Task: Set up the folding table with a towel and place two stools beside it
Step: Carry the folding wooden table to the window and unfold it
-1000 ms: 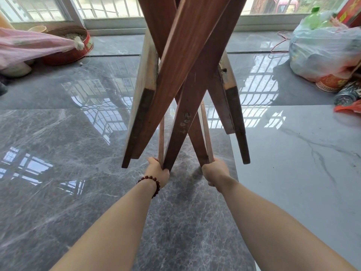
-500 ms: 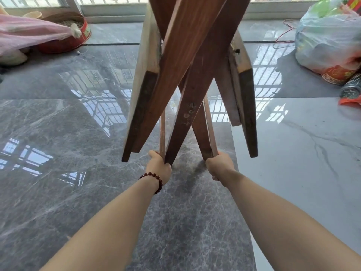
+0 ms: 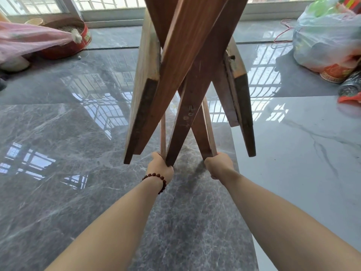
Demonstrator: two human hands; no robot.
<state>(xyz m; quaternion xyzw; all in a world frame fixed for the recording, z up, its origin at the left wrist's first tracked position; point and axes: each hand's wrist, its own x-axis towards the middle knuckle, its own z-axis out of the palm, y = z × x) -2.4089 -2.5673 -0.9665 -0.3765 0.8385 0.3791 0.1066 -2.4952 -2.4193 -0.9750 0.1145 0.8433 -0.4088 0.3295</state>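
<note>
A dark wooden folding table point(image 3: 187, 61) hangs folded in front of me, its crossed legs pointing down at the grey marble floor and its top cut off by the upper edge. My left hand point(image 3: 161, 168), with a bead bracelet on the wrist, grips the lower end of one inner leg. My right hand point(image 3: 218, 165) grips the lower end of the other inner leg. Two outer boards hang to the left and right of my hands. No towel or stool is in view.
A red round tin point(image 3: 66, 45) and a pink cloth bundle point(image 3: 29, 39) lie at the back left by the window. A stuffed plastic bag point(image 3: 328, 40) with cans beside it sits at the back right. Glossy floor tiles point(image 3: 58, 173) spread around me.
The table and both hands have shifted slightly up and away in view, and the outer boards have swung a little further apart. Both grips stay the same.
</note>
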